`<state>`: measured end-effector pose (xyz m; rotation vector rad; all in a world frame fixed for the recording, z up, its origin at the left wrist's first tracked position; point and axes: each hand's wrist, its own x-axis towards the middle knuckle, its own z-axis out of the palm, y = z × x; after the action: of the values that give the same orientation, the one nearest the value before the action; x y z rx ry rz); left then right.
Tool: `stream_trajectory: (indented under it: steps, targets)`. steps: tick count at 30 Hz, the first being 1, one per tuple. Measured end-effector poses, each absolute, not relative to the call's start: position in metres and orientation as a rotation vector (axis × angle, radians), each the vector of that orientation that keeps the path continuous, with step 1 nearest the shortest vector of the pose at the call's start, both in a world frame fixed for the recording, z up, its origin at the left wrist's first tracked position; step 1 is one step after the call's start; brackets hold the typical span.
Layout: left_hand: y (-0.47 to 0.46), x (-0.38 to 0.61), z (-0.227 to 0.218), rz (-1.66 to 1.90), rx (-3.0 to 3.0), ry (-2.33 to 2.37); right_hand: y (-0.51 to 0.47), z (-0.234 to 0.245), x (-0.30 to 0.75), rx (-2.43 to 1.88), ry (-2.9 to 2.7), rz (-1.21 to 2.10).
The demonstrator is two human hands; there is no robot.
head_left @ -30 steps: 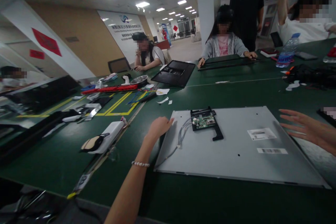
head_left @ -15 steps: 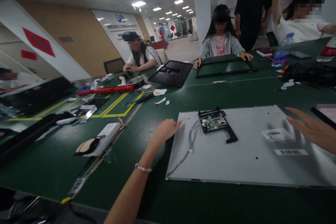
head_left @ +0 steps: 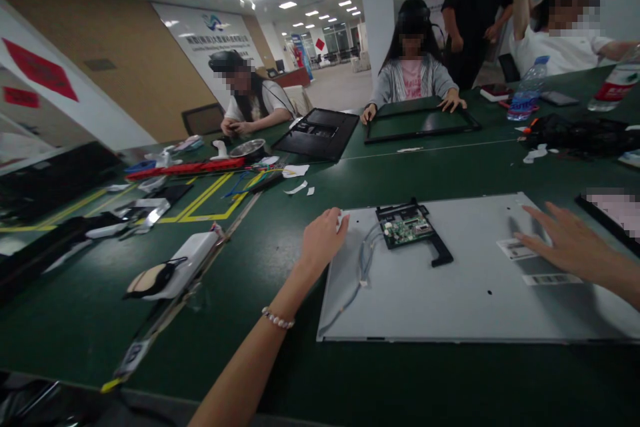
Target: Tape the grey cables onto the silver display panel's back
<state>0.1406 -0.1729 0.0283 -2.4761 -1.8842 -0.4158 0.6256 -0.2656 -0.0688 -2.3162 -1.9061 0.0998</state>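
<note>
A large grey metal panel (head_left: 450, 287) lies flat on the green table in front of me. A small green circuit board in a black bracket (head_left: 407, 227) is fixed near its far edge, and thin grey cables (head_left: 363, 260) run from it toward the panel's left side. My left hand (head_left: 323, 238) rests on the panel's far left corner, fingers curled over the edge. My right hand (head_left: 567, 240) hovers over the panel's right part with fingers stretched out, above two white labels (head_left: 515, 249).
A white device with a black strap (head_left: 167, 270) lies to the left. Farther off are tools, a red bar (head_left: 187, 169), a black back cover (head_left: 320, 133) and a black frame (head_left: 420, 123) held by a seated person. Other people sit and stand behind; bottles (head_left: 525, 93) stand at the far right.
The view has swung left and down a little. My right hand has moved inward over the panel's labels. My left hand stays at the panel's corner.
</note>
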Motion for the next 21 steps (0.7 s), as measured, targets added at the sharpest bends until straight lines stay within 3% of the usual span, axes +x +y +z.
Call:
stream_trajectory:
  steps: [4,9,14,21]
  targets:
    - [-0.174,0.156,0.020,-0.817,-3.010,-1.675,-0.273,-0.070,0.611,-2.315,-1.979,0.136]
    - [-0.175,0.182,0.019,-0.674,-3.434,-1.436,-0.280,-0.065,0.598,-2.267,-2.080,0.114]
    - [-0.174,0.196,0.017,-0.821,-3.479,-1.432,-0.282,-0.066,0.596,-2.207,-2.074,0.031]
    - [-0.180,0.206,0.016,-0.755,-3.530,-1.343,-0.282,-0.062,0.594,-2.197,-2.087,-0.008]
